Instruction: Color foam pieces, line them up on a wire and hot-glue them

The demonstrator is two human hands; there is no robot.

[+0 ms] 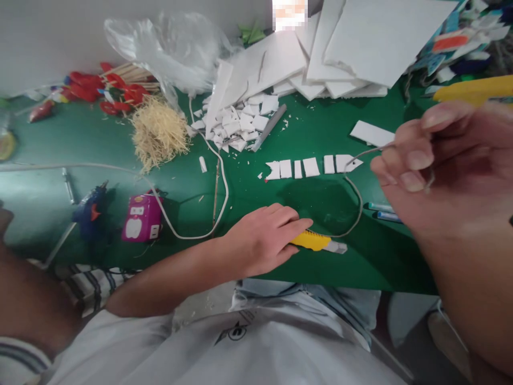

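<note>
My left hand is low over the green table, its fingers closed round the handle of a yellow box cutter whose blade points right. My right hand is raised at the right with a thin grey cord pinched between its fingers. From there the cord runs over the pointed white foam piece and loops down to the cutter beside my left hand. A row of small cut foam pieces lies left of the pointed one. A white foam strip lies near my right hand.
Foam scraps and large foam sheets are piled at the back. Straw, a purple socket box, a glue gun and a white cable lie left. Markers lie right. Another person's arm shows at the left.
</note>
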